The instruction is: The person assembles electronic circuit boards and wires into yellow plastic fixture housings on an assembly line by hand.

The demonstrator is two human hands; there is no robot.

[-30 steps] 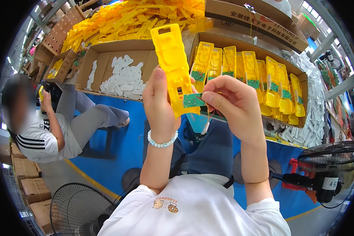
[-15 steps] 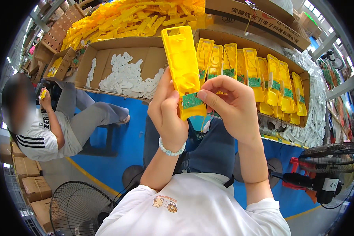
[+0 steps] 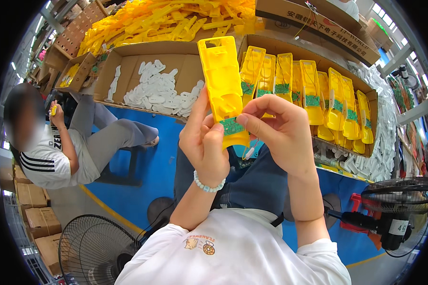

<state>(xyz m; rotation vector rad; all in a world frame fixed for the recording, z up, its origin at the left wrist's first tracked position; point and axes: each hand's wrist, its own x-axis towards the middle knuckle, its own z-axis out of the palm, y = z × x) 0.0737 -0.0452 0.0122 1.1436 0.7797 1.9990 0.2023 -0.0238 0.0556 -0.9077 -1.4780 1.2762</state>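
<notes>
Head view: the left hand (image 3: 204, 154) grips the yellow shell (image 3: 221, 80), open face up, presumably to leave its lower end accessible. The right hand (image 3: 283, 130) has thumb and forefinger pinched narrowly on the right end of the green board (image 3: 230, 126), set across that end, likely to steady it. Beyond, similar shells (image 3: 335, 95) lean in a carton (image 3: 298, 51), apparently to save space.
</notes>
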